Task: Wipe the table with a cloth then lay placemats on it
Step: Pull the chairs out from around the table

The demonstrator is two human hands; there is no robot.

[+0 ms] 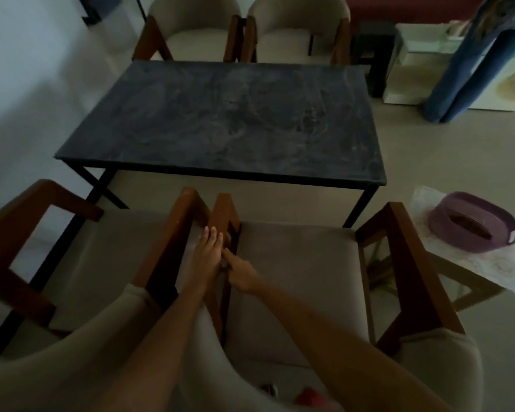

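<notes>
The dark table (220, 120) lies ahead, long axis crosswise; left hand (204, 257) flat, right hand (240, 273) curled on the chair arm (223, 209), no cloth held.

1 worktop (220, 120), 4 chairs (298, 281), 2 hands (205, 251), 1 purple basket (473, 224), 1 side table (488, 263).

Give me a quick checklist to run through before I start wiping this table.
1. Cloth in hand: not ok. The left hand lies flat on the wooden armrest; the right hand grips it; no cloth in view.
2. Table top free of objects: ok.
3. Table dirty: ok to wipe, smudges show.
4. Reach: not ok, two near chairs stand between you and the table.
5. Placemats ready: cannot tell, none visible.
6. Purple basket contents: cannot tell.
</notes>
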